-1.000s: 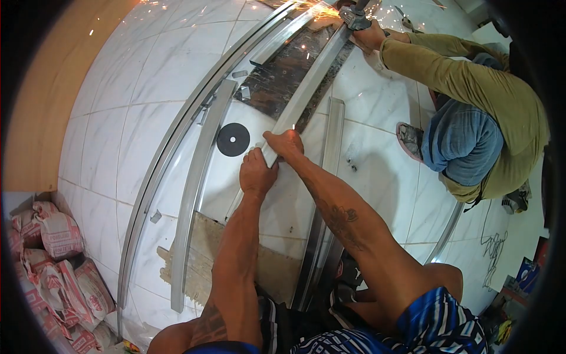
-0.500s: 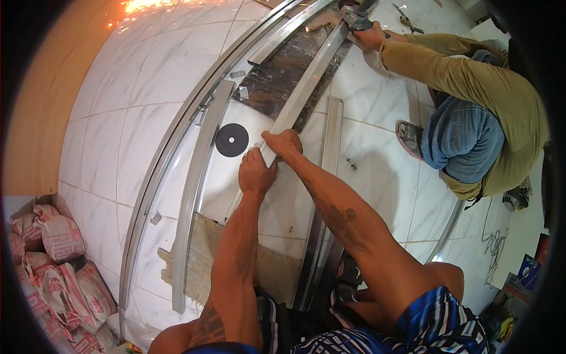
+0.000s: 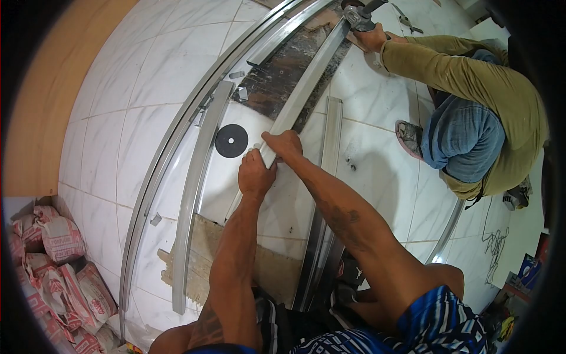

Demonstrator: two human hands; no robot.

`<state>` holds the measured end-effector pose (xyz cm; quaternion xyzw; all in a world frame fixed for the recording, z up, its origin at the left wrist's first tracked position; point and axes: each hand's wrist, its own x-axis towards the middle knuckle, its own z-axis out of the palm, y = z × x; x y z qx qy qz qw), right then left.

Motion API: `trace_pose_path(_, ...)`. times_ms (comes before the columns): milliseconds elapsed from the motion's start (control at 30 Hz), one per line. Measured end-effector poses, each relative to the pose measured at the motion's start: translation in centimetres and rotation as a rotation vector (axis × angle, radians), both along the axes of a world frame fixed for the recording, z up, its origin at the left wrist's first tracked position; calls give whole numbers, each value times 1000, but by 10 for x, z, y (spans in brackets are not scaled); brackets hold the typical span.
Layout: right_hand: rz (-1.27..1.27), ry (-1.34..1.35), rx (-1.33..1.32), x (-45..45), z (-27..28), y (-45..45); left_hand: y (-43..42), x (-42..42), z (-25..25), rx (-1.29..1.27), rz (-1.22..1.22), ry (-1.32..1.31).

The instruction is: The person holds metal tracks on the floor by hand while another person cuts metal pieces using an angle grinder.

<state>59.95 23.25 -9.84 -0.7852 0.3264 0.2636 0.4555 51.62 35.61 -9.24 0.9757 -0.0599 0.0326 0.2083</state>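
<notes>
A grey metal bar (image 3: 308, 81) slants up from my hands over a dark, scuffed board (image 3: 281, 74). My left hand (image 3: 256, 173) is wrapped round its near end. Just above and to the right, my right hand (image 3: 284, 145) grips the same bar. At the far end a co-worker's hands (image 3: 372, 39) hold an angle grinder (image 3: 358, 17) against or close to the bar; no sparks show. A black cutting disc (image 3: 231, 141) lies flat on the tiles left of my hands.
Long metal profiles (image 3: 154, 171) and another bar (image 3: 200, 194) lie to the left, one more bar (image 3: 332, 135) to the right. A worn board (image 3: 206, 248) is near my feet. Cement bags (image 3: 62, 239) are piled lower left. The co-worker (image 3: 466, 133) crouches at right.
The sparks, bright at the grinder and then at the upper left, are gone. The grinder has tilted slightly at the bar's far end. Both my hands keep their hold almost unmoved.
</notes>
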Motion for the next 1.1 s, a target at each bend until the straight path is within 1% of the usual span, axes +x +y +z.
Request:
trace_pose_path(100,-41,-91,-31,1,-1,-2,0,-1,0,-3,-8,-30)
trace_pose_path(200,-105,-120,57,15,2,-13,2,-1,-2,3,-21,-54)
trace_pose_path(300,-68,-175,-131,15,12,-10,1,-1,0,2,-16,-28)
trace_pose_path(400,-68,-101,-2,18,22,-15,1,-1,-1,14,-16,-55)
trace_pose_path(500,-129,-80,69,15,21,-14,2,-1,-4,-1,-30,-95)
trace_pose_path(633,-117,-94,13,18,12,-13,1,-1,-2,-13,-25,-83)
trace_pose_path(733,-137,-76,42,15,29,-12,2,0,-1,-22,-23,-65)
trace_pose_path(833,-156,-73,85,13,34,-12,1,0,-2,-17,-22,-70)
trace_pose_path(1100,-135,-87,41,16,16,-12,1,0,-2,-10,-15,-51)
